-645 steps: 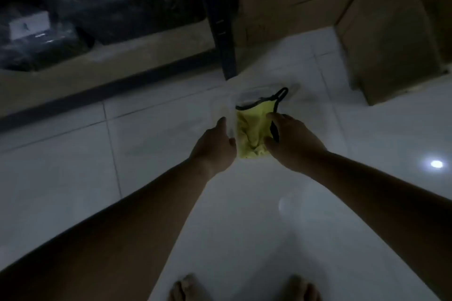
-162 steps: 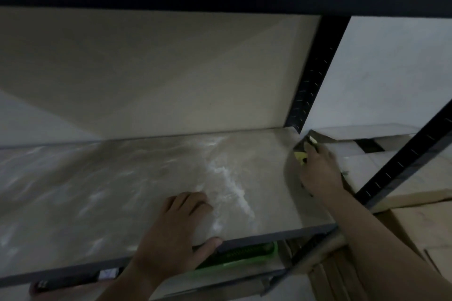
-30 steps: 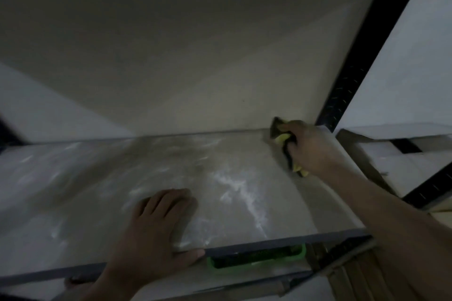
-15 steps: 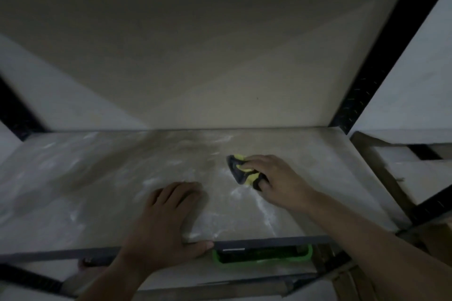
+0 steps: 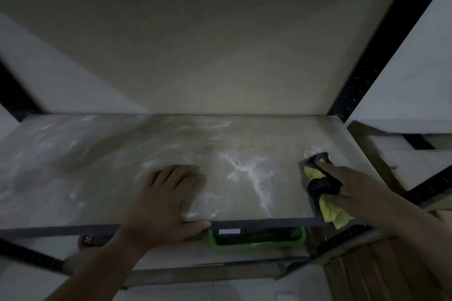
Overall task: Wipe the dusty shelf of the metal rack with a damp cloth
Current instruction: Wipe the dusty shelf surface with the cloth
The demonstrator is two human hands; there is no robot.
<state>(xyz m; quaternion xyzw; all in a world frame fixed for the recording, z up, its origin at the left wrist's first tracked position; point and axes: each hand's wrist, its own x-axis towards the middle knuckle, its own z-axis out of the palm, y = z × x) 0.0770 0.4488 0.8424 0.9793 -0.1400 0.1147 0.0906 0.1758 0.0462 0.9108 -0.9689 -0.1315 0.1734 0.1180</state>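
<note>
The shelf (image 5: 97,173) of the metal rack is a pale board smeared with white dust streaks, thickest near its middle front. My right hand (image 5: 359,190) presses a bunched yellow cloth with dark edging (image 5: 320,183) onto the board near its front right corner; part of the cloth hangs over the front edge. My left hand (image 5: 163,203) lies flat on the board at the front middle, thumb hooked over the dark metal rim. The cloth's underside is hidden.
A black perforated upright (image 5: 381,51) rises at the back right and another (image 5: 12,95) at the back left. A green-rimmed tray (image 5: 256,237) sits on the lower level. Cardboard boxes (image 5: 391,161) stand to the right. A pale wall closes the back.
My right hand has swept the cloth from the shelf's middle to the front right corner within half a second. My left hand has stayed planted on the front edge.
</note>
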